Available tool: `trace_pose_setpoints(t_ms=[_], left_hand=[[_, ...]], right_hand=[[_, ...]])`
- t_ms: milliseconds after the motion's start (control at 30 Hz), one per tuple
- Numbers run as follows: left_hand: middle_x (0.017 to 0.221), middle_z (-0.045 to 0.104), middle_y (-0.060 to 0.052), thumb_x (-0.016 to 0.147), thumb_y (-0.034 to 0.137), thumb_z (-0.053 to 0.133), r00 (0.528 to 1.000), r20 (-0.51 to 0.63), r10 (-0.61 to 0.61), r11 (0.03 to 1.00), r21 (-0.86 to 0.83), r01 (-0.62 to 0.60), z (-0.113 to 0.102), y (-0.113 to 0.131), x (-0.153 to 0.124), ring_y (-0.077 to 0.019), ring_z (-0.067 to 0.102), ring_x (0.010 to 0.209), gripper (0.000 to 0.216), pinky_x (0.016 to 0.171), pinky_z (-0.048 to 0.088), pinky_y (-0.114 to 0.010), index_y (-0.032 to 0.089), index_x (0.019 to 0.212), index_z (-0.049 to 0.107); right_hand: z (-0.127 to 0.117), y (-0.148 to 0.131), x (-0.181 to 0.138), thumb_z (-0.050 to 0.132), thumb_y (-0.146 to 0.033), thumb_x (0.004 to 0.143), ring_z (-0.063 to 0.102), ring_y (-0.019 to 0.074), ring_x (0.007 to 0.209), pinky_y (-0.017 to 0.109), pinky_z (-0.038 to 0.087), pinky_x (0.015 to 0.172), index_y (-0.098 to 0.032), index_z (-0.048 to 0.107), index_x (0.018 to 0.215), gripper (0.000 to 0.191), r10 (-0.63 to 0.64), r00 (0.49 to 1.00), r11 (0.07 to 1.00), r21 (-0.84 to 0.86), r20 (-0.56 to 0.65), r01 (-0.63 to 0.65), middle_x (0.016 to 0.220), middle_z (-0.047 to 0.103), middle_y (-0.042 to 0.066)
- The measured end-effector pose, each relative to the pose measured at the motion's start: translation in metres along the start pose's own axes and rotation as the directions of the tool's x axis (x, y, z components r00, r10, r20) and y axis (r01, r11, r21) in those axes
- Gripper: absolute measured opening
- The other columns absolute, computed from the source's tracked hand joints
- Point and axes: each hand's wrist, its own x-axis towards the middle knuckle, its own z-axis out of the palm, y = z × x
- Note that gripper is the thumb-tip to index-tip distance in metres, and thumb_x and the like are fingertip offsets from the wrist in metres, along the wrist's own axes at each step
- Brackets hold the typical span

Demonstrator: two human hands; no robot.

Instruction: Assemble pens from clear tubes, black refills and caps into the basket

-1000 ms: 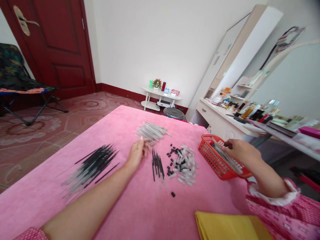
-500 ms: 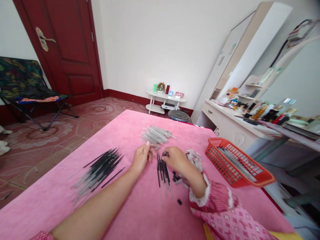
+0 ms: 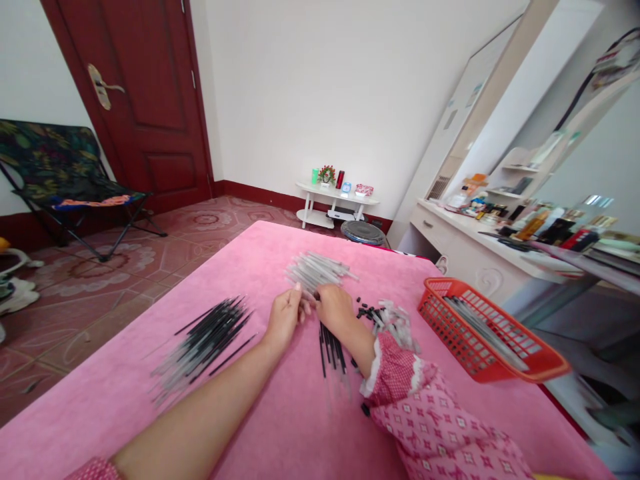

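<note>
My left hand [image 3: 289, 313] is closed, fingertips pinched around what looks like a thin pale tube, mostly hidden by the fingers. Against those fingertips is my right hand [image 3: 337, 310], also closed; the small thing in its pinch is too hidden to make out. Just beyond both hands lies a pile of pale thin tubes [image 3: 320, 268]. Under my right hand a small row of thin black rods [image 3: 331, 350] with clear ends lies on the pink cloth. To the left is a larger heap of similar black rods [image 3: 215, 333].
Small black caps [image 3: 370, 312] and clear plastic pieces [image 3: 396, 321] lie right of my right hand. A red basket [image 3: 450, 347] holding grey sticks stands at the right edge of the pink-covered table [image 3: 260, 427]. Beyond it is a dressing table [image 3: 435, 223] with bottles.
My right hand has moved left and away from the small black pieces to meet my left hand. My left hand stays in nearly the same place. The view has shifted slightly.
</note>
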Motion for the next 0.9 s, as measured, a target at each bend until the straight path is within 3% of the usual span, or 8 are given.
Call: trace_pose_setpoints(t_ms=[133, 400, 600, 733, 800, 900], left_hand=[[0.05, 0.053, 0.0, 0.08, 0.056, 0.042, 1.0, -0.005, -0.015, 1.0, 0.018, 0.016, 0.0, 0.001, 0.0, -0.0075, 0.04, 0.038, 0.049, 0.038, 0.024, -0.021, 0.012, 0.068, 0.061], [0.043, 0.046, 0.003, 0.078, 0.048, 0.052, 0.999, 0.027, -0.026, 0.987, 0.161, 0.021, 0.0, -0.006, 0.001, -0.0068, 0.036, 0.036, 0.039, 0.038, 0.025, -0.02, 0.014, 0.06, 0.056], [0.059, 0.059, 0.0, 0.074, 0.042, 0.06, 0.999, 0.045, -0.026, 0.998, 0.06, 0.024, 0.004, 0.002, -0.001, -0.0087, 0.048, 0.043, 0.032, 0.042, 0.034, -0.02, 0.012, 0.084, 0.061], [0.054, 0.056, 0.001, 0.073, 0.042, 0.062, 0.993, -0.116, 0.019, 1.0, -0.022, -0.022, -0.002, 0.004, 0.001, -0.0086, 0.048, 0.047, 0.03, 0.046, 0.036, -0.02, 0.012, 0.076, 0.061], [0.055, 0.057, 0.001, 0.07, 0.043, 0.064, 0.973, -0.233, 0.003, 0.994, -0.109, -0.029, -0.009, 0.003, 0.005, -0.0081, 0.049, 0.049, 0.032, 0.046, 0.035, -0.019, 0.012, 0.075, 0.061], [0.062, 0.058, 0.001, 0.065, 0.043, 0.068, 0.953, -0.294, -0.066, 0.968, -0.252, -0.01, -0.016, -0.001, 0.01, -0.0065, 0.05, 0.05, 0.034, 0.046, 0.035, -0.018, 0.012, 0.078, 0.06]], right_hand=[[-0.002, -0.004, -0.004, 0.049, -0.024, 0.081, 0.061, 0.021, 0.087, 0.026, 0.04, 0.069, -0.016, 0.064, 0.088, 0.018, 0.022, 1.0, 1.0, 0.0, -0.002, -0.022, 0.091, 0.067, 0.012], [-0.025, 0.009, -0.018, 0.051, -0.036, 0.08, 0.061, 0.0178, 0.08, 0.025, 0.038, 0.064, -0.021, 0.065, 0.084, 0.021, 0.092, 0.99, 0.99, 0.119, -0.107, -0.079, 0.084, 0.068, 0.005], [-0.035, 0.014, -0.035, 0.055, -0.033, 0.077, 0.059, 0.0145, 0.072, 0.022, 0.037, 0.06, -0.021, 0.065, 0.081, 0.016, -0.016, 0.994, 0.968, 0.246, -0.105, 0.042, 0.08, 0.068, 0.002], [-0.034, 0.021, -0.043, 0.055, -0.037, 0.077, 0.061, 0.0155, 0.075, 0.023, 0.038, 0.061, -0.021, 0.065, 0.085, 0.021, -0.001, 0.997, 0.973, 0.229, -0.078, 0.018, 0.081, 0.068, 0.003], [-0.035, 0.026, -0.046, 0.055, -0.038, 0.076, 0.062, 0.0175, 0.074, 0.024, 0.038, 0.061, -0.021, 0.067, 0.078, 0.021, 0.026, 1.0, 0.991, 0.129, 0.008, -0.027, 0.077, 0.068, 0.005], [-0.038, 0.032, -0.049, 0.059, -0.044, 0.07, 0.062, 0.0201, 0.069, 0.026, 0.038, 0.056, -0.019, 0.067, 0.069, 0.026, 0.038, 0.983, 0.999, -0.024, 0.179, -0.035, 0.072, 0.068, 0.008]])
